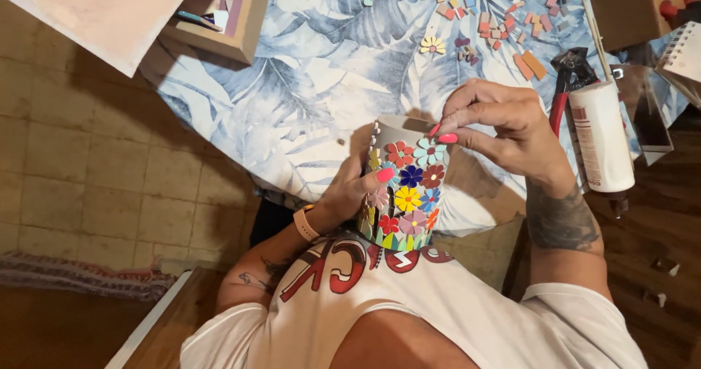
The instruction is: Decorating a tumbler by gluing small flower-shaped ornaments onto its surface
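One pot [404, 194] sits between the fingers of two hands; beyond the fingertips stand one white bottle [602, 137] and one pair of pliers [566, 84].

Home craft corner; leaf-print tablecloth [307, 84] strewn with mosaic tiles [511, 18]; nippers [566, 84], glue bottle [602, 135] (tiled floor).

Up on my blue leaf-print tablecloth [307, 84] there's a scatter of small orange and pink tiles [504, 22], with a little yellow flower piece [432, 45] lying just beside them. Red-handled nippers [566, 84] lie next to a white glue bottle [602, 135] on its side. A wooden frame [234, 18] rests at the far corner, a cardboard box [635, 4] at the other. A spiral notepad [683, 51] peeks in at the edge. Beige floor tiles [87, 164] below.
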